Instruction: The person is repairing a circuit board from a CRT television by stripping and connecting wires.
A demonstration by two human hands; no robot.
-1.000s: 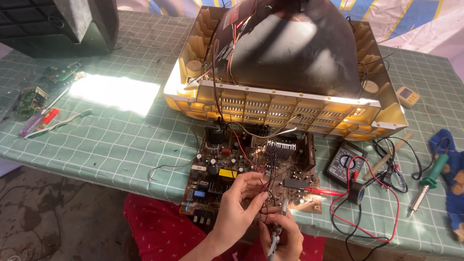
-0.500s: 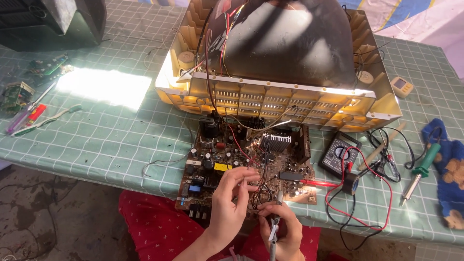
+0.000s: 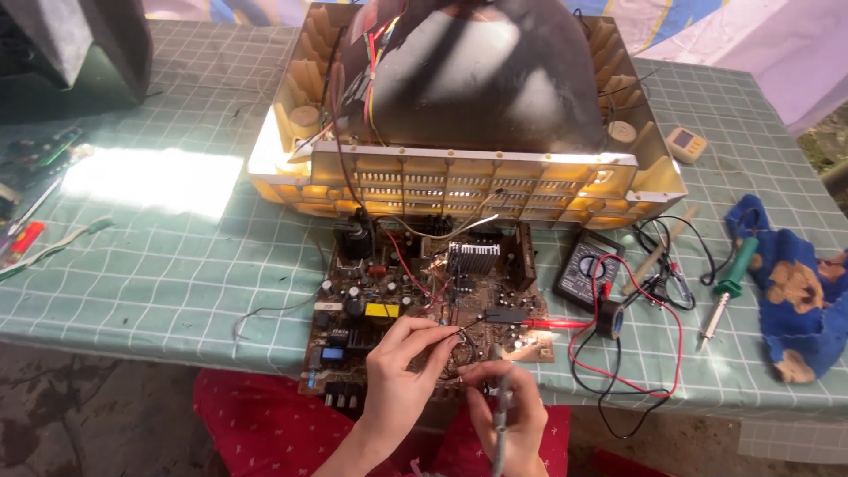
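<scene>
A brown circuit board (image 3: 397,291) crowded with components lies at the table's near edge, wired to an opened tube television (image 3: 468,115) behind it. My left hand (image 3: 402,375) rests on the board's near part, fingers pinching a thin wire or part. My right hand (image 3: 508,415) is just right of it, gripping a slim grey tool (image 3: 500,424) that points toward the board. A red test probe (image 3: 548,324) lies across the board's right side.
A black multimeter (image 3: 587,269) with red and black leads sits right of the board. Farther right lie a green-handled screwdriver (image 3: 726,287) and a blue cloth (image 3: 795,291). Small tools (image 3: 26,234) lie at the left edge. A green checked cloth (image 3: 177,265) covers the table.
The view has shifted a little, so the television and board sit more central. Both hands stay low on the board, my left hand slightly lower and closer to my right.
</scene>
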